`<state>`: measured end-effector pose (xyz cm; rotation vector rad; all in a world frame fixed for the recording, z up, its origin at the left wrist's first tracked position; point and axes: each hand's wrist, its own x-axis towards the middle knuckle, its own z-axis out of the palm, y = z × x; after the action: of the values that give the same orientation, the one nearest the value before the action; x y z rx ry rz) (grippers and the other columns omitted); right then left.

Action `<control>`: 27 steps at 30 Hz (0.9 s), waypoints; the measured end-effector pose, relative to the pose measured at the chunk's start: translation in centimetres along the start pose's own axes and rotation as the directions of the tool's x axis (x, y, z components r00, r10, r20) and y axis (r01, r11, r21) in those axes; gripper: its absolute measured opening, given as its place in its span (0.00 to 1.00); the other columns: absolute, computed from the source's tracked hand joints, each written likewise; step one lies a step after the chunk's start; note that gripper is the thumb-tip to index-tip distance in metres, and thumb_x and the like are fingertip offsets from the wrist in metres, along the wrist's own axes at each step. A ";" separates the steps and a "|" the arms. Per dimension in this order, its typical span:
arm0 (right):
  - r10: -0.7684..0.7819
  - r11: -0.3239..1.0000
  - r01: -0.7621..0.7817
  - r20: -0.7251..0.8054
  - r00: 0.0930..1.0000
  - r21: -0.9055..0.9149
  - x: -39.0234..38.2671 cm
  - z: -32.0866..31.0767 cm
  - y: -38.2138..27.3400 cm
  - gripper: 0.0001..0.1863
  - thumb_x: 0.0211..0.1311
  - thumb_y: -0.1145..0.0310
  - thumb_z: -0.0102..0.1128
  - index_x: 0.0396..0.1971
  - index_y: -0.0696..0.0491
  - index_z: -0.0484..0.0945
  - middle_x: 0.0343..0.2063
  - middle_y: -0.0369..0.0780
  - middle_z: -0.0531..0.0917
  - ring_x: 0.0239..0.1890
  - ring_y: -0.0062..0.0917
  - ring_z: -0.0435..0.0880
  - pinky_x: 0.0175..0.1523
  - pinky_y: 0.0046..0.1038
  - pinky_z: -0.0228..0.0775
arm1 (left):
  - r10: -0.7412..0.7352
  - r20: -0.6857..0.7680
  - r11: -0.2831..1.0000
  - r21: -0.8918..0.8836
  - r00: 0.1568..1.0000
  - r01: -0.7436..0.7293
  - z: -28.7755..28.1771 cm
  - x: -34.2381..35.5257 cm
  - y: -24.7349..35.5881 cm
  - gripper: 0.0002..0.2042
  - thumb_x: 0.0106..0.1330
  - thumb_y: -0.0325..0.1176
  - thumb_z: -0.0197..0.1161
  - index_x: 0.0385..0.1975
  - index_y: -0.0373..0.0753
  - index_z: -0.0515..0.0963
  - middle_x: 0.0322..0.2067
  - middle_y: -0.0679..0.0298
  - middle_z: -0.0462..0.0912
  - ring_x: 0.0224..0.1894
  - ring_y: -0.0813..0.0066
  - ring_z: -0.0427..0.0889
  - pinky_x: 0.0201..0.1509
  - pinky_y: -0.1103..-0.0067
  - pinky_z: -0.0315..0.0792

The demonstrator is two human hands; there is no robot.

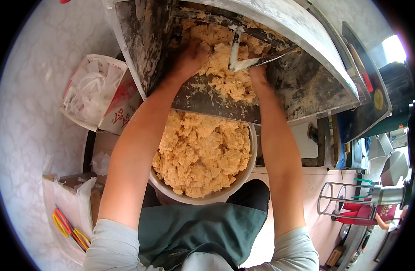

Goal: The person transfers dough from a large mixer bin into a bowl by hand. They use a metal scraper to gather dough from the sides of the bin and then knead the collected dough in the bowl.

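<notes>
Both my arms reach into a metal mixer tub whose walls are smeared with dough residue. Crumbly yellowish dough lies inside it. My left hand touches the dough's left side, its fingers blurred and partly sunk in it. On the other side, my right hand is at the dough, with most of its fingers hidden behind a bent mixing bar coated in pale residue. Below the tub's front edge, between my forearms, a round pale basin holds a large heap of the same dough.
At left stands a cardboard box stuffed with clear plastic bags. Nearer is another carton with red-and-yellow-handled tools. A green apron covers my lap. Far right, a person in red trousers is near a metal stand.
</notes>
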<state>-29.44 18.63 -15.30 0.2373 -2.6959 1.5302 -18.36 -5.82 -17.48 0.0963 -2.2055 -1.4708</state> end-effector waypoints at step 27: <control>-0.081 0.946 0.075 0.007 0.997 0.317 -8.6 -1.8 -0.9 0.47 0.73 0.31 0.47 0.78 0.52 0.56 0.76 0.47 0.61 0.78 0.40 0.59 0.78 0.37 0.51 | 0.187 0.324 0.965 0.115 0.927 -0.235 -2.9 -8.7 5.5 0.67 0.40 0.41 0.89 0.80 0.49 0.46 0.79 0.52 0.42 0.81 0.52 0.43 0.82 0.60 0.51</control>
<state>-20.92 20.74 -14.45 0.3642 -2.4071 1.9384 -8.37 -3.22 -14.81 -0.3376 -2.4855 -1.2662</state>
